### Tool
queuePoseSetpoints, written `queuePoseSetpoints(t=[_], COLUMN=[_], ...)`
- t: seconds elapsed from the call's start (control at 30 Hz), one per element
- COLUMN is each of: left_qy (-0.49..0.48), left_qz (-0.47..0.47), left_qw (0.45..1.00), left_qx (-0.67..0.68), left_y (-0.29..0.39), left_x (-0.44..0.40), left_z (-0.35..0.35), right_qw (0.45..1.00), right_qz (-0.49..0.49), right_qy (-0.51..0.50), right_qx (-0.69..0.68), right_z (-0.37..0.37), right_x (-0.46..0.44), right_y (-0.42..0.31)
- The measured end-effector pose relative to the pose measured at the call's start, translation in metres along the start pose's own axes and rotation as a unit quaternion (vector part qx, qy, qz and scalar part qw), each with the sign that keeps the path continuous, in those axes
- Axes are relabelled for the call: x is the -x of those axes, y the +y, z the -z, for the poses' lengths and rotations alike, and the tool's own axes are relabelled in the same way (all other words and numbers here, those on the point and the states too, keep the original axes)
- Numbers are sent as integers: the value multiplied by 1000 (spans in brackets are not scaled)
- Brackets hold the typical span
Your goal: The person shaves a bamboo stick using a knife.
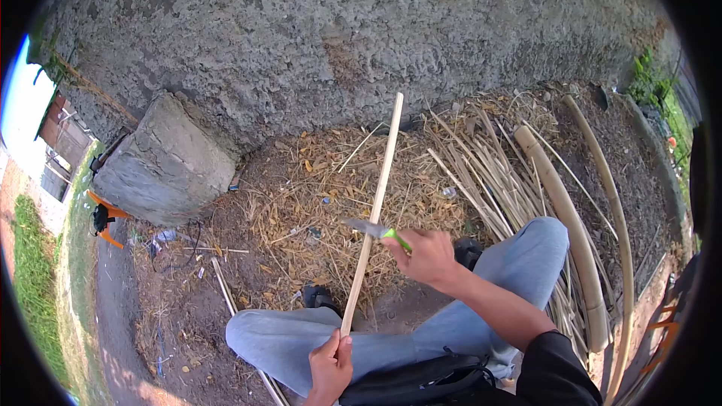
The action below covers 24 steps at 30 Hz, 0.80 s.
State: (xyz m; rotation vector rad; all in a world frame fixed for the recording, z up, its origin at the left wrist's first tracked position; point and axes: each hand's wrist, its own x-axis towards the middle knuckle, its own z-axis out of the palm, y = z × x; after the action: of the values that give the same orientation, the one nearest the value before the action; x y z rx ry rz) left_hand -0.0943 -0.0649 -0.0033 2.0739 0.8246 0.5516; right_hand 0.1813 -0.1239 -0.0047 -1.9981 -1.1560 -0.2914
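A long pale bamboo strip (pixel 382 173) slants up from my lap, its far end raised toward the wall. My left hand (pixel 329 365) pinches its near end between thumb and fingers, just above my thigh. In my right hand (pixel 427 257) is a knife with a bright green handle (pixel 396 238), the fingers wrapped round it. The grey knife blade (pixel 364 226) lies across the strip around its middle and seems to touch it. My fingers hide part of the handle.
Split bamboo strips (pixel 489 169) lie in a pile on the right, beside a thick bamboo pole (pixel 564 218) and a thinner curved one (pixel 602 173). A concrete block (pixel 169 162) stands left against the rough wall (pixel 338 30). Shavings (pixel 316 188) cover the ground ahead.
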Motion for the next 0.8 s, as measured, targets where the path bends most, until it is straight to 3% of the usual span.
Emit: queuePoseSetpoints(t=[0.03, 0.13, 0.17, 0.23, 0.3, 0.37, 0.43, 0.47, 0.5, 0.53, 0.63, 0.7, 0.8], left_qy=[4, -20, -14, -10, -39, -13, 10, 17, 25, -22, 15, 11, 12], left_qz=[-4, 68, 70, 69, 107, 72, 41, 37, 35, 96, 53, 84, 61], left_qw=[1000, 997, 997, 998, 992, 997, 999, 999, 999, 995, 996, 995, 997], left_qx=[3, -13, -8, -8, -53, -30, -7, -16, -25, -32, -69, -54, -52], left_y=[5, 10, 6, 4, 5, -2, -9, -10, -15, -26, -29, -28, -33], left_x=[-1, 4, 8, 14, 19, 18, 17, 20, 25, 32, 49, 48, 55], left_z=[1, 6, 10, 19, 26, 24, 23, 26, 31, 42, 55, 60, 64], right_qw=[997, 989, 989, 998, 999, 999, 994, 994, 999, 999, 995, 997, 996], right_qz=[68, 137, 135, -53, -46, -35, 109, 106, 38, -30, -41, -35, 90], right_qy=[-29, -25, -26, 9, 3, -1, -15, -14, 9, 32, 76, 49, 4], right_qx=[-33, -56, -61, 10, 13, 25, -18, -17, -21, -25, 44, 46, -22], right_z=[-3, -13, -13, -8, -4, 4, 3, 2, 2, 2, 13, 21, 11], right_x=[12, 36, 27, -9, -14, -13, 11, 8, 1, -6, -30, -15, 11], right_y=[-13, -34, -20, 19, 20, 10, -19, -13, -2, 10, 39, 17, -2])
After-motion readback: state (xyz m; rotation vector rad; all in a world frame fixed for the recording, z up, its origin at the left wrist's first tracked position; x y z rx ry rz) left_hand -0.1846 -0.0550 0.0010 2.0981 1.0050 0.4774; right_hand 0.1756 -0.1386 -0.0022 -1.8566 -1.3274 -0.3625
